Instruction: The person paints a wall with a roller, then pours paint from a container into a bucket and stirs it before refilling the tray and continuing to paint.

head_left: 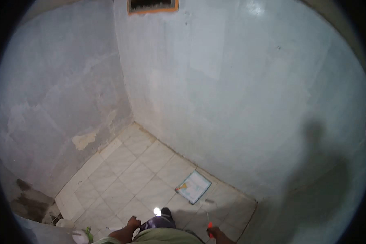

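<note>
My right hand (216,234) is closed around the red-orange handle of a small paint roller (210,226). The roller's thin rod points forward, away from me, and its pale head is at the far end, over the tiled floor. Just beyond the head lies a flat, white, rectangular thing (196,188) with a dark blue edge and a yellow-orange patch at its left corner. My left hand (133,222) hangs beside my purple shorts with fingers curled in, and nothing shows sticking out of it.
Pale marbled tiles (136,179) cover the floor up to two grey-white painted walls (215,89). The left wall has a peeled patch (84,141). An orange-framed opening (153,6) is high up. At lower left are a white container (80,236) and a dark stained area (30,203).
</note>
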{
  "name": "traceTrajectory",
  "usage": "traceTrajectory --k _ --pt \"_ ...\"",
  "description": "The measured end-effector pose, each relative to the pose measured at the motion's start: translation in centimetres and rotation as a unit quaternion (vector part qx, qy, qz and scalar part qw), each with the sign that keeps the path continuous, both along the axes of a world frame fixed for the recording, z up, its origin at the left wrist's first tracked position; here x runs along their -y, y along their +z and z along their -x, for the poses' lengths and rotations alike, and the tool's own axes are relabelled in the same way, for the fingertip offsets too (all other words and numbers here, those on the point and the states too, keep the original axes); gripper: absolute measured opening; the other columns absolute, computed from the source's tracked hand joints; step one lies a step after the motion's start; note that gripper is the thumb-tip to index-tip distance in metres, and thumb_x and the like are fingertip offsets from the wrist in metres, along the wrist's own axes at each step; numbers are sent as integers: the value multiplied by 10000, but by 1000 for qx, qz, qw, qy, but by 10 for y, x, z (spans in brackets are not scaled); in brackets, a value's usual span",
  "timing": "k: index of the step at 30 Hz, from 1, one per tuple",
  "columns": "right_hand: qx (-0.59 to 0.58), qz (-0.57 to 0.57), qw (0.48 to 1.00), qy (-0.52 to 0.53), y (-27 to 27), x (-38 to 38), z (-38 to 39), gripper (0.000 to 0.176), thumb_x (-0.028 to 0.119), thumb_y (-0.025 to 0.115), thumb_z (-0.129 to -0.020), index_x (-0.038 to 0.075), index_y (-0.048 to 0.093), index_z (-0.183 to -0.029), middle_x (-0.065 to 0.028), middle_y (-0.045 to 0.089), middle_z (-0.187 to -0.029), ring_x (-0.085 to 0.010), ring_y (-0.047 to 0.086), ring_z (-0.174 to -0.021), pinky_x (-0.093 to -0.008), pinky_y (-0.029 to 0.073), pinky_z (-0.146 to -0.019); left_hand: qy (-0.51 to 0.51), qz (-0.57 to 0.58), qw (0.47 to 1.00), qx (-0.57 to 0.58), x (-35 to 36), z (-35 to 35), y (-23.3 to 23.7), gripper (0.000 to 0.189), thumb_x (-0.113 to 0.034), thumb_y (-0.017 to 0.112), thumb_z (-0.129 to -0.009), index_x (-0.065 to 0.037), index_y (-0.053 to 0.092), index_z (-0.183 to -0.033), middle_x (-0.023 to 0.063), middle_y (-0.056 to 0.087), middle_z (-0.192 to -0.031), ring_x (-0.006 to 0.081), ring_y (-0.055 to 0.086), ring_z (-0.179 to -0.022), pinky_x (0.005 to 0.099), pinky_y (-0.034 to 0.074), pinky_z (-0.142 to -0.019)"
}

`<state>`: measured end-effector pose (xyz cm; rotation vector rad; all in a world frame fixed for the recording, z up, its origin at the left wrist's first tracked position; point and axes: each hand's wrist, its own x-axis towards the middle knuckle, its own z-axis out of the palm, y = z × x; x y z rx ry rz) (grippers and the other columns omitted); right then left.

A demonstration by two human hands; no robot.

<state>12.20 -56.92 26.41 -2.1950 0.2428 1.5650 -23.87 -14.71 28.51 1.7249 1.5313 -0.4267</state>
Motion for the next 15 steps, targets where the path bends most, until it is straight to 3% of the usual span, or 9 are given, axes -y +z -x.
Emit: traceTrajectory --k 2,4,5,6,7,8,10,12,15 --pt "34 10 998 43 0 -32 -16 248 269 684 -760 28 672 -703 -103 670 -682 -233 656 -605 -391 514 -576 -14 -29 999 22 -8 -17 15 636 -347 652 -798 37 520 -1287 285 604 -1241 393 577 -1197 407 462 -1019" --pt "26 -33 998 -42 -20 -60 -30 217 231 665 -750 19 668 -706 -115 656 -665 -250 640 -576 -406 486 -530 -45 -73 996 37 -21 -29 10 590 -322 645 -814 -1 507 -1289 244 689 -1022 401 649 -1023 442 512 -914" --pt "22 -34 997 -68 -36 -77 -38 191 193 645 -757 11 661 -699 -120 640 -651 -252 631 -569 -410 477 -528 -30 -41 997 54 -31 -32 -1 564 -311 650 -817 -1 514 -1268 224 702 -921 386 666 -957 458 526 -850" --pt "35 -73 993 -89 -1 -105 -46 166 148 626 -766 -3 652 -704 -130 625 -644 -264 621 -565 -411 472 -525 -167 -115 976 73 -46 -4 -68 544 -294 651 -824 7 515 -1256 215 702 -879 375 671 -943 452 526 -837" --pt "-15 -122 984 -131 -24 -116 -54 145 126 620 -776 -6 649 -725 -131 628 -659 -258 619 -567 -403 473 -525 -16 -48 995 90 -39 -38 6 517 -276 641 -836 12 516 -1247 208 702 -864 375 673 -924 454 524 -825" --pt "-25 -160 980 -116 -45 -125 -62 112 105 624 -791 -4 632 -767 -131 623 -676 -247 623 -587 -383 486 -526 -11 -43 996 82 -37 -32 4 517 -276 641 -836 12 516 -1247 208 702 -864 375 673 -924 454 524 -825" --pt "-46 -196 975 -95 -51 -151 -70 87 84 628 -805 -1 615 -810 -131 618 -693 -236 628 -608 -363 499 -527 -74 -57 991 91 -45 -10 6 476 -231 618 -861 36 505 -1238 183 690 -839 341 667 -821 408 524 -796" --pt "-55 -114 956 -265 -23 -199 -87 91 84 637 -818 7 610 -858 -121 613 -729 -234 635 -653 -351 524 -551 -104 -123 982 96 -31 29 5 421 -208 610 -865 26 532 -1207 176 676 -805 339 660 -789 408 526 -782" --pt "-61 -165 925 -337 -60 -229 -103 140 88 647 -819 9 600 -925 -104 599 -758 -235 627 -656 -337 524 -550 -160 -186 969 40 13 77 21 263 -163 599 -857 -16 627 -1073 173 642 -757 326 647 -734 426 530 -730"
